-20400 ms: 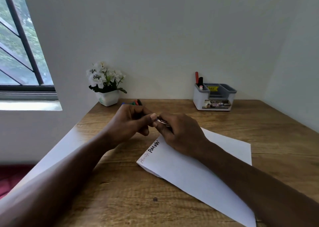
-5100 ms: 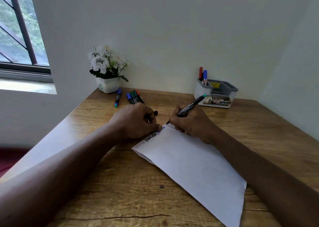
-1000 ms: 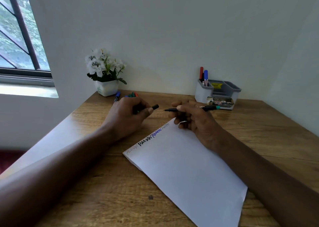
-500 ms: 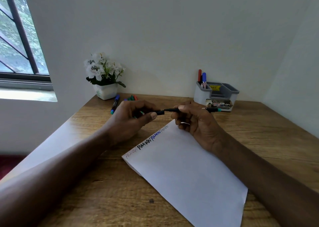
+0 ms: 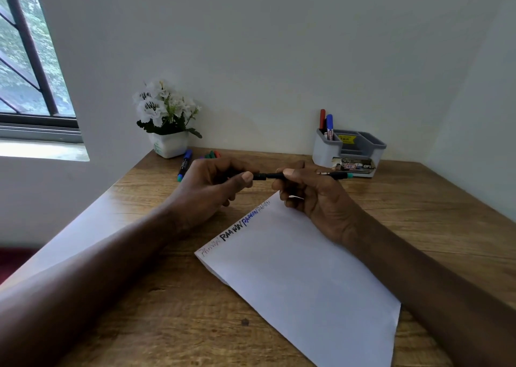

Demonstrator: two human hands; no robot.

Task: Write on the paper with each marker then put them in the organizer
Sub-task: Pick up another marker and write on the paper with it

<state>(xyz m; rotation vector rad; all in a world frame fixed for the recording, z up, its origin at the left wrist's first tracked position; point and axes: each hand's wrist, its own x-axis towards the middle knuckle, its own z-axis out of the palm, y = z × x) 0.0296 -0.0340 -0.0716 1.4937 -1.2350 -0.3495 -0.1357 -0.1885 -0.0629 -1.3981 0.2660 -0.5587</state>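
Gripping one black marker (image 5: pixel 272 175), left hand (image 5: pixel 212 189); right hand (image 5: pixel 312 196).

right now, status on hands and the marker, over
Left hand grips cap, right hand grips teal-ended marker, cap at tip. Four words on paper. Nothing blocks the organizer.

marker (image 5: pixel 270 175) held near paper (image 5: pixel 301 269), organizer (image 5: pixel 324 154) behind
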